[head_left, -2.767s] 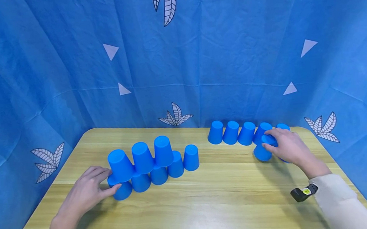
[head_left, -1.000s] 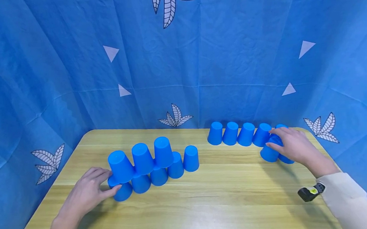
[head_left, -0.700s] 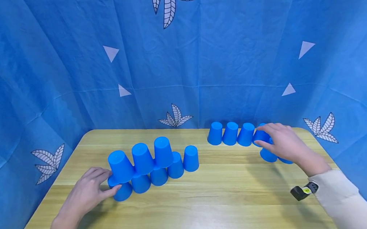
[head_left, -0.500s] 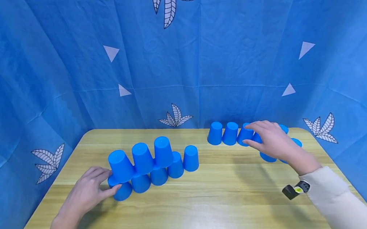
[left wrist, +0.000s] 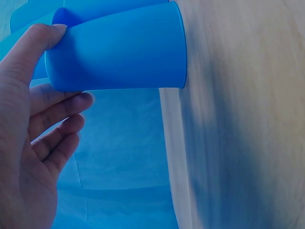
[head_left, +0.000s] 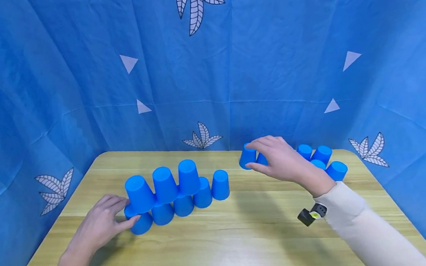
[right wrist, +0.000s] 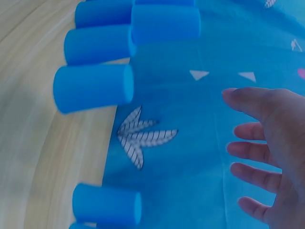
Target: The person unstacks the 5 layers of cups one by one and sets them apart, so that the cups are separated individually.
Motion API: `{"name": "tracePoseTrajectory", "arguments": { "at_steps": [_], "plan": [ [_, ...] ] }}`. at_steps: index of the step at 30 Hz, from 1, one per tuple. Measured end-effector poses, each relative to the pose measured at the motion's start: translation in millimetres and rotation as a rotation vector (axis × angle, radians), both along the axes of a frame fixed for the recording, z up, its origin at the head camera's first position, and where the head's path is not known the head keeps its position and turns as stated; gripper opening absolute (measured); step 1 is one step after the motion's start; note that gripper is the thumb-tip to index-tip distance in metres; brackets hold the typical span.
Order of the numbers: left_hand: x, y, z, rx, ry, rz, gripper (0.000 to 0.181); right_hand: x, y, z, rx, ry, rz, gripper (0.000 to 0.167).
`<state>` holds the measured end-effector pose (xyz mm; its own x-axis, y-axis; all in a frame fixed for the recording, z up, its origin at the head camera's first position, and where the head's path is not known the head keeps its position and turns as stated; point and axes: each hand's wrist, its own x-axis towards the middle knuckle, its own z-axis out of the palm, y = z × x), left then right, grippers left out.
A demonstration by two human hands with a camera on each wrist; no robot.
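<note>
Two tiers of inverted blue plastic cups stand toward ten o'clock on the table, with twelve taken as straight away from the person. The lower row has five cups, running from the leftmost lower cup (head_left: pixel 141 224) toward two o'clock and ending at the rightmost lower cup (head_left: pixel 220 185). Three upper cups (head_left: pixel 165 185) straddle the gaps between the first four, so the rightmost lower cup carries nothing.

The left hand (head_left: pixel 101 223) comes in from eight o'clock and pinches the leftmost lower cup near its closed end, thumb on the near side and index finger on the far side; the other fingers curl loosely below the index.

Toward one o'clock, the right hand (head_left: pixel 278 160) reaches over a second group of inverted cups, its fingers spread apart and holding nothing. The far left cup (head_left: pixel 247 157) shows just past its fingertips. Toward four o'clock from the hand stand more cups, among them the nearest right cup (head_left: pixel 336 171); hand and forearm hide part of this group.

Both arms wear cream sleeves (head_left: pixel 361 221) with a black wrist camera (head_left: pixel 305 217) at each cuff. The wood-grain table (head_left: pixel 215 251) meets a blue cloth (head_left: pixel 274 51) at twelve, printed with white leaves (head_left: pixel 202 137) and triangles (head_left: pixel 128 63).
</note>
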<state>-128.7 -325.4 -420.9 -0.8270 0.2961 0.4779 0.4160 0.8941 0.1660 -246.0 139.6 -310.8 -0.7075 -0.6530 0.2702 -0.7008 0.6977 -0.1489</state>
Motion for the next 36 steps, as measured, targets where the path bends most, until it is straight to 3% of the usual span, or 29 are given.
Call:
{"name": "tracePoseTrajectory", "arguments": {
  "at_steps": [8, 15, 23, 36],
  "plan": [
    [-1.9, -1.3, -1.5, -0.006, 0.002, -0.005, 0.046, -2.9, -33.4, 7.6, 0.002, -0.003, 0.050, 0.052],
    [-0.3, -1.1, -1.5, -0.012, -0.038, 0.012, 0.047, -1.7, -61.8, 11.1, 0.014, -0.010, 0.115, 0.054],
    [-1.4, -0.4, -2.9, -0.009, 0.005, -0.013, 0.046, 0.4, -93.6, 14.5, 0.026, -0.047, 0.174, 0.056],
    [-2.1, -0.9, -2.0, -0.007, 0.027, -0.028, 0.046, -0.7, -136.1, 14.6, 0.212, -0.049, 0.190, 0.068]
  ]
}}
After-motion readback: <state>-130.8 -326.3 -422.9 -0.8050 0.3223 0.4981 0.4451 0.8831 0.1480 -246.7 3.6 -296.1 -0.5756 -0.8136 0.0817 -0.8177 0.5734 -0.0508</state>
